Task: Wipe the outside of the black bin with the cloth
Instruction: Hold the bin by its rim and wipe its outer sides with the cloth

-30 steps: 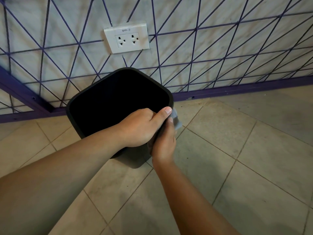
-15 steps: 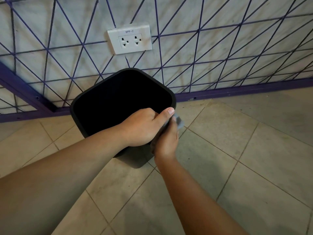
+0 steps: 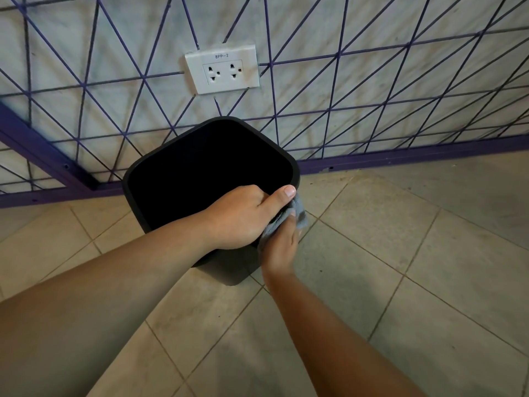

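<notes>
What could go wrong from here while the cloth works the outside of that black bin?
1. The left hand grips only one corner of the black bin's rim, so a hard push could tip or slide it on the tiled floor.
2. The cloth is bunched in the right hand; it may miss patches or slip.

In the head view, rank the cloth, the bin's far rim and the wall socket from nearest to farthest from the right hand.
1. The cloth: bunched in the right hand, pressed to the bin's right side.
2. The bin's far rim: across the opening, toward the wall.
3. The wall socket: above the bin, on the wall behind the purple grid.
</notes>
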A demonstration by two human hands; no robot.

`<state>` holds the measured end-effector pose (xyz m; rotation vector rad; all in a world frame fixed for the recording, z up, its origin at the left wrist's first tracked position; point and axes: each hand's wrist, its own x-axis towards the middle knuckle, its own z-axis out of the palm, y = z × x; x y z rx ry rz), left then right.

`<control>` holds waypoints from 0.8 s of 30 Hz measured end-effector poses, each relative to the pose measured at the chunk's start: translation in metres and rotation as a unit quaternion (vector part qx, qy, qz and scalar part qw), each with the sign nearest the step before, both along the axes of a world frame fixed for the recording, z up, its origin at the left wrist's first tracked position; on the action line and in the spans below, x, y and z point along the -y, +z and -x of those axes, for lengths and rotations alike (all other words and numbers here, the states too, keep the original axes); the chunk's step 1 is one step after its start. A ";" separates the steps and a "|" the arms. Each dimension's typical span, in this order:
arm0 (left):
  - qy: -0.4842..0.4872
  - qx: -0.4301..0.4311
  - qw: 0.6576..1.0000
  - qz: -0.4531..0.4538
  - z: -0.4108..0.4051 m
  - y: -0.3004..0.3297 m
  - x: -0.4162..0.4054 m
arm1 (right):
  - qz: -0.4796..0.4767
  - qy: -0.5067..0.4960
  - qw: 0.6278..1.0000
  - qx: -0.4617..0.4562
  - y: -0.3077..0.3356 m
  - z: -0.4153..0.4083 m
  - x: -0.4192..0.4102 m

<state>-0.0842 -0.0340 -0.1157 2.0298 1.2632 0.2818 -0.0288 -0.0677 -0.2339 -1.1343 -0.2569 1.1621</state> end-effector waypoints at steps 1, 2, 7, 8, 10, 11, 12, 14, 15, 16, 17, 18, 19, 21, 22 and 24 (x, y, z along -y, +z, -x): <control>-0.001 0.004 1.000 -0.004 0.000 0.000 0.000 | -0.002 0.004 1.000 -0.012 -0.002 -0.003 -0.005; -0.005 0.005 1.000 -0.003 0.000 0.001 0.000 | -0.015 0.004 1.000 -0.021 0.001 -0.003 -0.007; -0.004 -0.010 1.000 0.016 0.003 0.002 -0.001 | -0.071 0.005 0.997 0.027 -0.007 0.013 -0.001; -0.003 -0.007 1.000 0.019 0.004 0.002 -0.002 | -0.058 0.004 0.998 0.011 -0.006 0.009 -0.004; -0.006 -0.003 1.000 0.015 0.004 0.001 -0.003 | -0.046 -0.003 0.999 -0.027 0.000 -0.002 -0.014; -0.007 0.000 1.000 0.016 0.003 0.001 -0.004 | -0.046 -0.011 0.998 -0.029 -0.003 -0.005 -0.020; -0.007 0.000 1.000 0.019 0.002 0.002 -0.003 | -0.050 -0.026 0.998 -0.017 -0.001 -0.005 -0.021; -0.016 -0.008 1.000 0.016 0.003 0.002 -0.003 | -0.054 -0.038 0.997 0.042 0.000 0.005 -0.013; -0.024 -0.015 1.000 0.010 0.003 0.002 -0.002 | -0.052 -0.044 0.996 0.058 -0.007 0.009 -0.008; -0.030 -0.024 0.999 0.002 0.004 0.002 -0.002 | -0.047 -0.036 0.996 0.060 -0.012 0.013 -0.003; -0.036 -0.028 0.999 -0.007 0.005 0.002 -0.001 | -0.038 -0.026 0.997 0.058 -0.022 0.015 -0.002; -0.042 -0.037 0.998 -0.019 0.006 0.002 0.000 | -0.022 -0.019 0.998 0.052 -0.036 0.014 -0.002; -0.048 -0.047 0.997 -0.031 0.006 0.003 0.001 | 0.011 -0.013 0.999 0.051 -0.049 0.012 -0.003; -0.053 -0.058 0.996 -0.047 0.005 0.004 0.000 | 0.072 0.000 0.995 0.072 -0.068 0.007 -0.005; -0.053 -0.061 0.995 -0.052 0.006 0.004 -0.001 | 0.108 0.010 0.990 0.086 -0.070 0.002 -0.006; -0.054 -0.065 0.994 -0.062 0.008 0.005 -0.001 | 0.181 0.039 0.975 0.121 -0.069 -0.006 -0.004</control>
